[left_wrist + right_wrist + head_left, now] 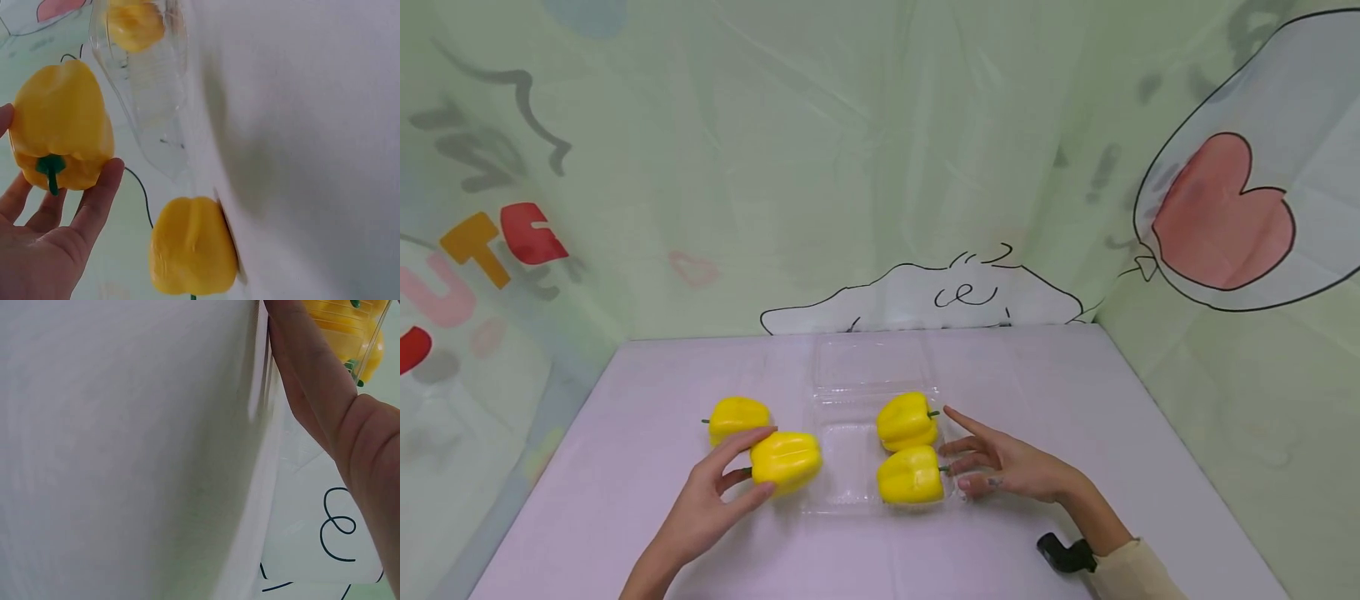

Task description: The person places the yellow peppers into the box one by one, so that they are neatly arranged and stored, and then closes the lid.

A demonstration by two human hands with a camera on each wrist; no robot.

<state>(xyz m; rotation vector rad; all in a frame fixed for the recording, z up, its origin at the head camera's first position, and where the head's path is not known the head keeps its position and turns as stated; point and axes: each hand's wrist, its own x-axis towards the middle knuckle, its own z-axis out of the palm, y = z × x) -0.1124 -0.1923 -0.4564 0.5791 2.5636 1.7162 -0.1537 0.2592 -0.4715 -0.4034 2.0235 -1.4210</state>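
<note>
My left hand (709, 498) grips a yellow bell pepper (786, 461) between thumb and fingers, its green stem pointing back toward the palm. In the left wrist view this held pepper (62, 125) is up off the table. A second yellow pepper (737, 417) lies just behind it, left of a clear plastic clamshell box (846, 467). Two more peppers, one farther back (907, 422) and one nearer (910, 477), lie in the box's right half, stems to the right. My right hand (1018, 467) is at the box's right side, index finger extended, other fingers loosely bent by the wall.
The box's transparent lid (872, 362) lies folded back toward the rear of the white table (1037, 392). A black strap-like piece (1063, 552) sits at my right wrist. Printed cloth walls (880, 167) stand around the table's back and sides.
</note>
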